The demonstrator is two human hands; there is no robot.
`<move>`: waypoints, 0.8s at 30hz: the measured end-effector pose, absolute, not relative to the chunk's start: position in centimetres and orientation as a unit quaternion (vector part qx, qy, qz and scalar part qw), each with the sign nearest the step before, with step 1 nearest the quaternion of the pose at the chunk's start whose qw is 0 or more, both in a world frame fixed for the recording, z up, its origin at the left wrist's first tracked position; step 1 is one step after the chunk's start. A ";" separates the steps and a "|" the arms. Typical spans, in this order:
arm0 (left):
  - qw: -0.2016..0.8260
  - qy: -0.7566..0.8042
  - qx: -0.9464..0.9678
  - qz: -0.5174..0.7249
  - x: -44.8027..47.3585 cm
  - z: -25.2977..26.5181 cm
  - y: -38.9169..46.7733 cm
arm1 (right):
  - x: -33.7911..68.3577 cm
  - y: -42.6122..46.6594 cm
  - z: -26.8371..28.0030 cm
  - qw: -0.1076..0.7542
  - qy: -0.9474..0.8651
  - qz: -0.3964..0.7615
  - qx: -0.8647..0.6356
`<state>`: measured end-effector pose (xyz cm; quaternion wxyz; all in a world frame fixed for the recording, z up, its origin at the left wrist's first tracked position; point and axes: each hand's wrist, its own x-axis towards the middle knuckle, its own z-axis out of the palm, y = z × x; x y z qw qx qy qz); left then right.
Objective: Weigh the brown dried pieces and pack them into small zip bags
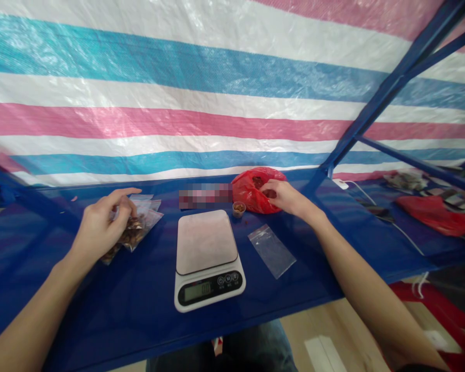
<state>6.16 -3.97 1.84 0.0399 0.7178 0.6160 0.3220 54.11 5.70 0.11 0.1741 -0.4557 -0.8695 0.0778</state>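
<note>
My left hand (105, 223) is over a pile of clear zip bags (139, 227) filled with brown pieces. Its index finger is stretched out, while the thumb and other fingers touch the top of the pile. At the back, my right hand (282, 197) has its fingers closed on the mouth of a red plastic bag (245, 189) with dark reddish-brown contents; the fingertips are partly hidden. Beside that bag stands a small clear cup (239, 209) of brown bits. A white kitchen scale (206, 243) reading about 0.0 lies between my hands. Right of it is a flat clear zip bag (272, 250).
A blurred-out packet (205, 197) lies behind the scale. Blue metal posts (366, 129) rise at the right, before a striped plastic sheet (158, 119). Another red plastic bag (437, 214) and a white cable (408, 240) lie farther right. The blue table's (139, 320) front edge is close to my lap.
</note>
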 end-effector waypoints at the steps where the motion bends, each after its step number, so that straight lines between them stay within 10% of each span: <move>1: 0.038 0.616 0.717 0.323 6.1 1.9 -4.0 | 53.9 5.6 0.0 0.166 -0.874 0.080 -0.450; 24: 0.041 0.597 0.725 0.342 5.6 1.1 -3.6 | 53.0 5.0 0.2 0.140 -0.892 0.103 -0.417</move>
